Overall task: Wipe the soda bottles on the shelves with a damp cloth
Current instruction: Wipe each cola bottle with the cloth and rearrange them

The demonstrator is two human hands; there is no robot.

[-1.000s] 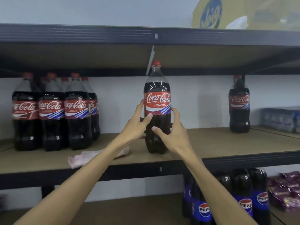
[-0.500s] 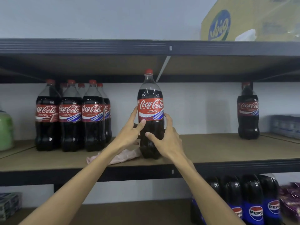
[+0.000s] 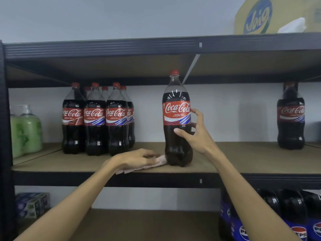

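A cluster of cola bottles [image 3: 95, 119] stands left on the middle shelf [image 3: 243, 159]. Near them the left hand [image 3: 133, 159] lies flat, fingers together, on the pink cloth [image 3: 161, 161], which touches a lone upright bottle [image 3: 177, 117]. The right hand [image 3: 197, 135] grips its waist, thumb in front.

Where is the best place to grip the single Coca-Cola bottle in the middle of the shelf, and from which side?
Grip the Coca-Cola bottle at the body just under the label, coming from the front right, where the right hand holds it. It stands upright, and the left hand and cloth lie at its left base.
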